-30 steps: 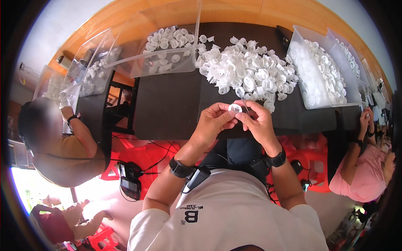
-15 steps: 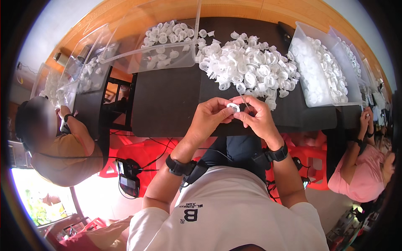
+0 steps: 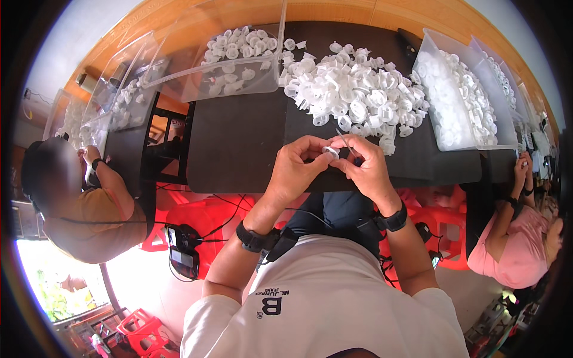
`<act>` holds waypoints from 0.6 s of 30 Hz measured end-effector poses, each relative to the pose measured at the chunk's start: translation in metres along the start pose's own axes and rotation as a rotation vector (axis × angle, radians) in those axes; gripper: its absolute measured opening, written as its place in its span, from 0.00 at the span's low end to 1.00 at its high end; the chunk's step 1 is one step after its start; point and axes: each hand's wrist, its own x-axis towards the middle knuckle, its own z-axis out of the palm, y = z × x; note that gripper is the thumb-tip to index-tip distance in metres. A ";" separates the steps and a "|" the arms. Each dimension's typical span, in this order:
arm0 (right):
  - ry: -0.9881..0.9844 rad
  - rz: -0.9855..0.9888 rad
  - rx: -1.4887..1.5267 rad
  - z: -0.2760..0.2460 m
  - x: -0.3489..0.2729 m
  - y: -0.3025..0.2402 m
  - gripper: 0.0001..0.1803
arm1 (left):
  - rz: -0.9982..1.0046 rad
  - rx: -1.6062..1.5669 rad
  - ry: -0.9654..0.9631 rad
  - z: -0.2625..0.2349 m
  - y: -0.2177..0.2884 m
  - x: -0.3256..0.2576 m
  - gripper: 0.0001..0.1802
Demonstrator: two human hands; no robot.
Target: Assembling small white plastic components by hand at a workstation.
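Note:
My left hand [image 3: 300, 169] pinches a small round white plastic part [image 3: 331, 152] between thumb and fingertips, above the near part of the dark table. The part is tilted and partly covered by my fingers. Close beside it, my right hand [image 3: 365, 166] is closed round a slim tool [image 3: 344, 141] with a thin metal shaft and a dark end; its tip's exact shape is too small to make out. The right thumb and fingertips also come up against the white part's edge. Just beyond both hands lies a heap of similar white plastic parts [image 3: 358, 89].
The dark table [image 3: 239, 140] carries a clear plastic bin [image 3: 218, 74] tipped on its side, with white parts in it. At the right stands a translucent bin [image 3: 456, 101] full of white parts. Co-workers sit at left [image 3: 98, 209] and right [image 3: 513, 238]. Red stools [image 3: 203, 221] stand below.
The white part has turned in my fingers and shows more edge-on. The tool's dark end now shows by my right hand. Reddish clothing at the lower left has gone, showing a red stool.

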 end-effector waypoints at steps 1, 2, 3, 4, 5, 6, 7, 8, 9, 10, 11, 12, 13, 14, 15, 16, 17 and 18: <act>0.003 -0.004 -0.011 0.000 0.000 0.001 0.19 | -0.018 0.025 0.001 0.000 0.001 0.001 0.11; 0.003 -0.004 -0.012 0.001 0.000 0.001 0.19 | -0.018 0.024 0.001 0.000 0.001 0.001 0.11; 0.020 -0.026 -0.033 0.002 0.001 0.001 0.19 | -0.019 0.048 0.009 0.000 0.001 0.001 0.11; 0.037 -0.049 -0.054 0.003 0.001 0.000 0.19 | -0.019 0.072 0.018 0.000 0.001 0.002 0.11; 0.036 -0.049 -0.054 0.003 0.000 0.000 0.19 | -0.019 0.072 0.018 0.000 0.002 0.002 0.11; 0.039 -0.037 -0.066 0.003 0.000 0.000 0.19 | -0.017 0.083 0.015 -0.001 0.002 0.002 0.11; 0.043 -0.024 -0.077 0.003 -0.001 0.000 0.19 | -0.016 0.093 0.013 -0.001 0.002 0.002 0.11; 0.042 -0.024 -0.077 0.003 -0.001 0.001 0.19 | -0.016 0.093 0.013 -0.001 0.001 0.002 0.11; 0.050 -0.039 -0.075 0.004 0.000 0.001 0.19 | -0.009 0.087 0.010 -0.001 0.000 0.002 0.11; 0.058 -0.054 -0.073 0.004 0.000 0.001 0.19 | -0.002 0.081 0.007 -0.001 0.000 0.002 0.11; 0.058 -0.055 -0.073 0.005 0.000 0.001 0.19 | -0.002 0.082 0.008 -0.001 0.000 0.002 0.11; 0.063 -0.055 -0.074 0.005 -0.001 0.000 0.18 | -0.007 0.080 0.005 -0.001 0.001 0.002 0.11; 0.068 -0.055 -0.075 0.005 -0.001 0.000 0.18 | -0.013 0.078 0.003 -0.001 0.001 0.002 0.10; 0.069 -0.055 -0.076 0.005 -0.001 0.000 0.18 | -0.012 0.078 0.002 -0.001 0.002 0.003 0.10; 0.069 -0.054 -0.076 0.005 -0.001 0.001 0.18 | -0.013 0.076 0.009 0.000 0.002 0.002 0.10; 0.070 -0.053 -0.076 0.006 -0.001 0.001 0.18 | -0.015 0.075 0.015 0.000 0.002 0.002 0.10; 0.070 -0.054 -0.076 0.006 -0.001 0.001 0.18 | -0.015 0.075 0.016 0.000 0.001 0.003 0.10; 0.072 -0.058 -0.079 0.006 -0.001 0.001 0.18 | -0.007 0.089 0.014 0.000 0.001 0.003 0.10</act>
